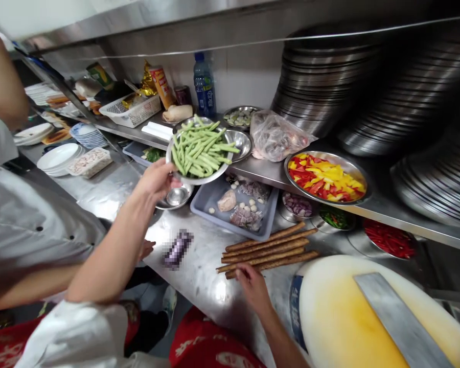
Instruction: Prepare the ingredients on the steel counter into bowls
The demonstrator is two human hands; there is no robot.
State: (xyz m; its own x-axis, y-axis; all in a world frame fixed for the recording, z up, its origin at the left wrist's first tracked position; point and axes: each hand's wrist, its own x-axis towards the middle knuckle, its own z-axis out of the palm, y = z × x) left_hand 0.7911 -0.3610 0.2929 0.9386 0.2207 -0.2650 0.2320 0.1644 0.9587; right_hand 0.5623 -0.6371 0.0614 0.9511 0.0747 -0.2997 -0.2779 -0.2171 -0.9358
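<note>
Up by the shelf edge, my left hand (160, 179) grips the near rim of a metal bowl (199, 180) heaped with cut green beans (201, 148). Several long, thin brown roots (270, 249) lie side by side on the steel counter. My right hand (251, 286) is at their near-left ends, fingers curled against the closest root; the exact contact is partly hidden. Behind the roots is a grey-blue tray (233, 227) with bagged food and white pieces. A small metal bowl (176, 197) stands partly beneath my left hand.
On the shelf (391, 212) are a bowl of peppers (325, 176), a plastic bag of food (278, 135), a bottle (204, 87) and stacked metal plates (318, 76). A cleaver (402, 319) lies on the round cutting board (341, 306). A co-worker (38, 214) stands at left.
</note>
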